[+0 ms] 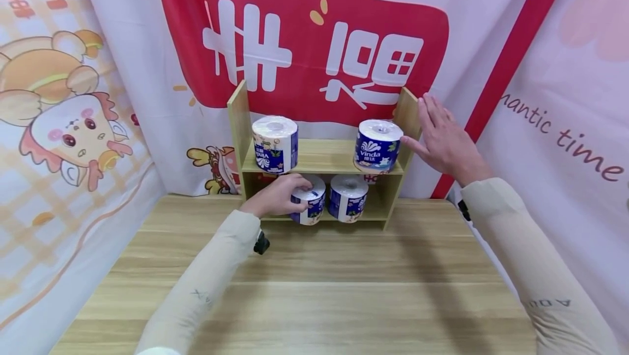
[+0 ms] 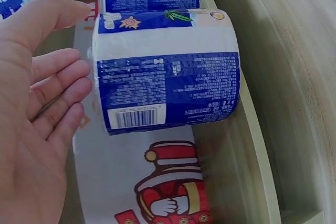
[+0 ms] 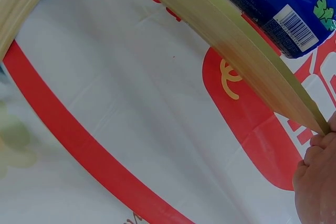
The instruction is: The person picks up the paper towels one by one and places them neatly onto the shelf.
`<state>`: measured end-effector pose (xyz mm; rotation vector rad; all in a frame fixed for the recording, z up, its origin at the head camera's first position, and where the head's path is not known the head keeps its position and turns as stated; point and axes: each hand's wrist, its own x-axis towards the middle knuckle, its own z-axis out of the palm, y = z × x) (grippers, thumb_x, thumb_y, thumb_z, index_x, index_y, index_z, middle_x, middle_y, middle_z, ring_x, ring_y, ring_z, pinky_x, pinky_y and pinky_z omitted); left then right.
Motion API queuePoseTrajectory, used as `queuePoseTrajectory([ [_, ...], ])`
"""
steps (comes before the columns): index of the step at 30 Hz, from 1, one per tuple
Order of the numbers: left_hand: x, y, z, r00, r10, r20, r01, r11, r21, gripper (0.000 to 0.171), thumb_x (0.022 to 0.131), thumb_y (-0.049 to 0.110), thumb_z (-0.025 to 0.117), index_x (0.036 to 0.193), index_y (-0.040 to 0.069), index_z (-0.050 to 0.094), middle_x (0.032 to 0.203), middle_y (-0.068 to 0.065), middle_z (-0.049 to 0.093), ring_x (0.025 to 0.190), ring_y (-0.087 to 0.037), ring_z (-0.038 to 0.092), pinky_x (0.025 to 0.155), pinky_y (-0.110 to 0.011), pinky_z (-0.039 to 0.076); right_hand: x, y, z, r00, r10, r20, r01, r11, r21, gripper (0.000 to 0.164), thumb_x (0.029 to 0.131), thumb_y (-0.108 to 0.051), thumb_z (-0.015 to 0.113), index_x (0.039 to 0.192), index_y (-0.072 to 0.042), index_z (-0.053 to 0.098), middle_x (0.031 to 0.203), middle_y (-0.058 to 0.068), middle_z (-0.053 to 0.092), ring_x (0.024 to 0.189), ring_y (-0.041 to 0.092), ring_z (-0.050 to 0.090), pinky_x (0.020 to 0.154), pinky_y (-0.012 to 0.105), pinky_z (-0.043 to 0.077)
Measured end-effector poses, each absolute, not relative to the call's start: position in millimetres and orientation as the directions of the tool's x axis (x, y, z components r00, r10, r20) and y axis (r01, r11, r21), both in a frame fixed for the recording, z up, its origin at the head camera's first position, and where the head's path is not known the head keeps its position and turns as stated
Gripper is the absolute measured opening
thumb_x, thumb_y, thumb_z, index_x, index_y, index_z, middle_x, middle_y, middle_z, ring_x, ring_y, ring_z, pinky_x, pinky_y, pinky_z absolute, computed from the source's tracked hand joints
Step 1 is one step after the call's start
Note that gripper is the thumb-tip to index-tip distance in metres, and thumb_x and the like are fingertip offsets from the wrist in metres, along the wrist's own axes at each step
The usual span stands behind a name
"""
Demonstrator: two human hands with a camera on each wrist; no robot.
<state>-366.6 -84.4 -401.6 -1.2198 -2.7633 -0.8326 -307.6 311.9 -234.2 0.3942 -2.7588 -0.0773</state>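
A small wooden shelf [image 1: 324,153] holds several wrapped toilet rolls. My left hand [image 1: 282,195] is over the lower left toilet roll [image 1: 312,214], fingers near its top end. In the left wrist view that hand [image 2: 39,103] has thumb and fingers spread beside the roll [image 2: 168,87], whose barcode side shows. The lower right toilet roll [image 1: 348,205] stands next to it. My right hand [image 1: 449,142] rests at the top of the shelf's right side panel, fingers straight, thumb reaching across toward the upper right toilet roll [image 1: 375,153]. In the right wrist view its fingers meet the panel's corner [image 3: 315,119].
The upper left toilet roll [image 1: 275,150] stands against the shelf's left panel [image 1: 239,120]. The shelf sits at the back of a wood-grain table [image 1: 314,306]. A printed cloth with a red banner [image 1: 304,33] hangs behind it, and printed cloths hang at both sides.
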Motion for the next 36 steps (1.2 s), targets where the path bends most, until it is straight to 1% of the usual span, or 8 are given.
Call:
queuePoseTrajectory([
  [6, -354, -93, -392, -0.667, 0.712, 0.22, 0.728, 0.562, 0.393, 0.047, 0.093, 0.024, 0.078, 0.135, 0.004, 0.069, 0.133, -0.01, 0.069, 0.124, -0.025, 0.065, 0.111, -0.044, 0.055, -311, 310, -233, -0.904, -0.284, 0.321, -0.266, 0.959, 0.098, 0.102, 0.102, -0.06, 0.052, 0.17, -0.01, -0.005, 0.18, 0.013, -0.007, 0.167, 0.039, 0.0, 0.131, 0.064, 0.019],
  [9, -347, -98, -386, -0.666, 0.714, 0.215, 0.733, 0.573, 0.368, 0.048, 0.093, 0.024, 0.078, 0.136, 0.004, 0.068, 0.134, -0.01, 0.069, 0.125, -0.025, 0.065, 0.112, -0.045, 0.054, -311, 310, -231, -0.904, -0.286, 0.317, -0.269, 0.958, 0.097, 0.102, 0.102, -0.061, 0.051, 0.17, -0.011, -0.005, 0.18, 0.013, -0.007, 0.167, 0.039, 0.0, 0.131, 0.064, 0.019],
  [13, -332, -103, -376, -0.703, 0.69, 0.174, 0.697, 0.62, 0.36, 0.052, 0.097, 0.029, 0.075, 0.143, 0.006, 0.063, 0.145, -0.01, 0.064, 0.137, -0.028, 0.059, 0.119, -0.048, 0.048, -308, 311, -227, -0.905, -0.297, 0.304, -0.279, 0.955, 0.103, 0.101, 0.102, -0.062, 0.05, 0.17, -0.01, -0.004, 0.18, 0.012, -0.007, 0.167, 0.039, 0.0, 0.131, 0.064, 0.019],
  [17, -314, -108, -367, -0.744, 0.656, 0.13, 0.656, 0.679, 0.329, 0.06, 0.103, 0.039, 0.068, 0.153, 0.009, 0.055, 0.158, -0.011, 0.055, 0.15, -0.031, 0.05, 0.125, -0.053, 0.042, -304, 313, -224, -0.908, -0.298, 0.293, -0.278, 0.954, 0.108, 0.102, 0.102, -0.064, 0.048, 0.17, -0.009, -0.004, 0.18, 0.014, -0.006, 0.167, 0.04, 0.001, 0.13, 0.065, 0.02],
  [22, -293, -115, -361, -0.756, 0.638, 0.144, 0.65, 0.71, 0.271, 0.064, 0.105, 0.046, 0.062, 0.157, 0.012, 0.05, 0.162, -0.008, 0.051, 0.153, -0.029, 0.045, 0.126, -0.052, 0.04, -299, 315, -221, -0.918, -0.291, 0.271, -0.267, 0.956, 0.122, 0.103, 0.102, -0.069, 0.044, 0.17, -0.009, -0.004, 0.179, 0.015, -0.007, 0.166, 0.042, 0.0, 0.131, 0.065, 0.019],
  [28, -271, -133, -362, -0.753, 0.627, 0.197, 0.658, 0.724, 0.207, 0.072, 0.107, 0.05, 0.056, 0.163, 0.009, 0.039, 0.168, -0.011, 0.043, 0.157, -0.032, 0.04, 0.129, -0.053, 0.035, -294, 314, -217, -0.924, -0.288, 0.25, -0.264, 0.956, 0.127, 0.103, 0.102, -0.069, 0.043, 0.17, -0.008, -0.005, 0.179, 0.018, -0.008, 0.166, 0.043, -0.002, 0.131, 0.066, 0.016],
  [32, -263, -148, -369, -0.771, 0.601, 0.213, 0.635, 0.753, 0.174, 0.075, 0.107, 0.051, 0.054, 0.165, 0.008, 0.034, 0.172, -0.013, 0.034, 0.159, -0.035, 0.035, 0.13, -0.054, 0.031, -288, 315, -220, -0.92, -0.287, 0.266, -0.267, 0.957, 0.112, 0.104, 0.101, -0.069, 0.044, 0.17, -0.008, -0.006, 0.179, 0.017, -0.007, 0.166, 0.043, -0.001, 0.13, 0.066, 0.018],
  [36, -259, -161, -380, -0.792, 0.567, 0.226, 0.606, 0.776, 0.174, 0.077, 0.107, 0.049, 0.055, 0.165, 0.004, 0.032, 0.174, -0.016, 0.029, 0.16, -0.038, 0.031, 0.132, -0.057, 0.026, -277, 319, -230, -0.912, -0.282, 0.298, -0.264, 0.959, 0.099, 0.104, 0.102, -0.067, 0.047, 0.17, -0.009, -0.006, 0.179, 0.015, -0.008, 0.166, 0.042, -0.001, 0.128, 0.068, 0.022],
])
